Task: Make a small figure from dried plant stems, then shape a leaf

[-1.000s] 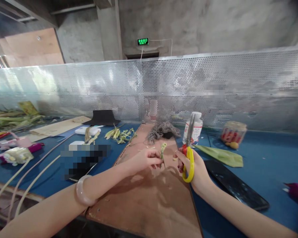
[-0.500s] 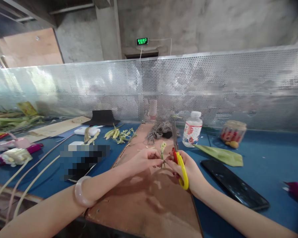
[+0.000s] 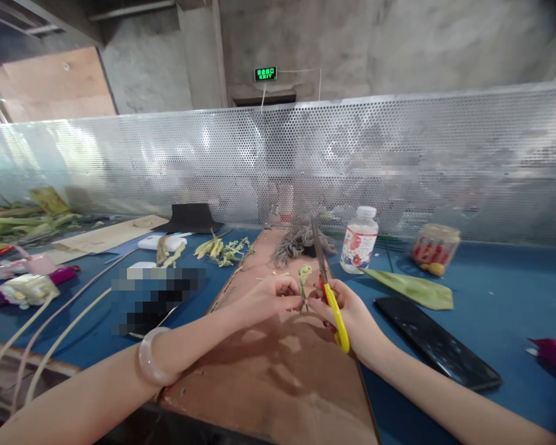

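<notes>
Over the brown board (image 3: 259,377), my two hands meet at a small green plant piece (image 3: 304,273) with a curled, pale top and thin stems below. My left hand (image 3: 280,294) pinches its stem between thumb and fingers. My right hand (image 3: 352,309) holds scissors (image 3: 337,316) with yellow and red handles, blades pointing up and away, while its thumb and fingertip touch the stem too. Whether the right fingertips also grip a thread there is too small to tell. Behind the hands lies a bundle of grey yarn (image 3: 293,243).
Right of the board are a white-capped bottle (image 3: 359,241), a green leaf (image 3: 412,289), a black phone (image 3: 438,342) and a jar (image 3: 435,247). Leaf scraps (image 3: 225,250), cables (image 3: 74,318) and a second dark phone (image 3: 157,309) lie left. A perforated metal screen (image 3: 167,161) stands behind.
The scissors have tilted slightly, their blade tips swinging left in my right hand. Both hands stay together at the plant stem, almost unmoved.
</notes>
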The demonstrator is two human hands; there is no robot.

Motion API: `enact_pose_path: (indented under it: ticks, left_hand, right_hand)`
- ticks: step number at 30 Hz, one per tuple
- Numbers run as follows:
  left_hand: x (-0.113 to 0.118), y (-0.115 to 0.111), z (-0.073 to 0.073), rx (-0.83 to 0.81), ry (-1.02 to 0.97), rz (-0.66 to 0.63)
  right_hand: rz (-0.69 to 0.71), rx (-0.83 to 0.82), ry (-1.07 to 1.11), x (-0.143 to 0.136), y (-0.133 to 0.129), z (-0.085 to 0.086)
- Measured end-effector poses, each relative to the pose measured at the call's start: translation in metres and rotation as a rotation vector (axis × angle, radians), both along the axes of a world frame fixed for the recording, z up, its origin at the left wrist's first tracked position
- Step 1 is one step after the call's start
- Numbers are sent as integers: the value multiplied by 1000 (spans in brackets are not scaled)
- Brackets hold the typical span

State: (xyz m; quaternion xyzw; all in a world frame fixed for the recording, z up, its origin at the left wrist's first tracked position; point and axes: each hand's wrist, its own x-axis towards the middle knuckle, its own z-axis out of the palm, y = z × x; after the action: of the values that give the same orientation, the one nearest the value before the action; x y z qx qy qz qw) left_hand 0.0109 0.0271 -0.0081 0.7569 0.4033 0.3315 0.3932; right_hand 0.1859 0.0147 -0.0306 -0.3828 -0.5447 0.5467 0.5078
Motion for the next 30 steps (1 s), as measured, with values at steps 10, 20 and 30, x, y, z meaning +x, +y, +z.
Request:
enact_pose_path:
  ticks: [10, 20, 30]
  left_hand:
    - [1, -1, 2, -19, 28, -6]
    - [0, -1, 2, -28, 2, -7]
    - [-2, -1, 7, -62, -31, -42]
  right_hand:
    - [14, 2, -25, 1, 0, -2]
    - [36, -22, 4, -1, -2, -1]
    - [33, -40, 46, 2, -2, -1]
